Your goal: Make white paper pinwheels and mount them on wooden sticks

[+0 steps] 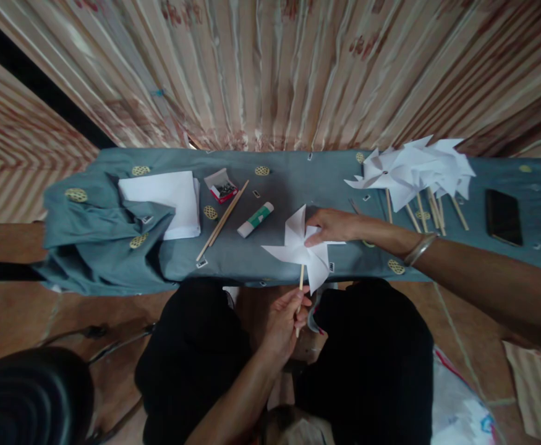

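Note:
A white paper pinwheel (pixel 319 262) on a thin wooden stick is held at the near edge of the table, between both hands. The lower part of the stick is gripped by the closed fingers of my left hand (pixel 282 321), just off the table's front edge. Over the pinwheel's middle, my right hand (pixel 332 225) grips the paper, with its thumb near the centre; some of its fingers are hidden. A green and white glue stick (pixel 256 220) lies to the left of the pinwheel. Partly behind my right forearm is a pair of scissors (pixel 354 206).
Left of the glue stick are loose wooden sticks (pixel 222 221), an open small box of dark pins (pixel 224 189) and a paper stack (pixel 163 191). Several finished pinwheels (pixel 413 170) lie piled at the right, beside a phone (pixel 504 216). A black stool (pixel 29 395) stands lower left.

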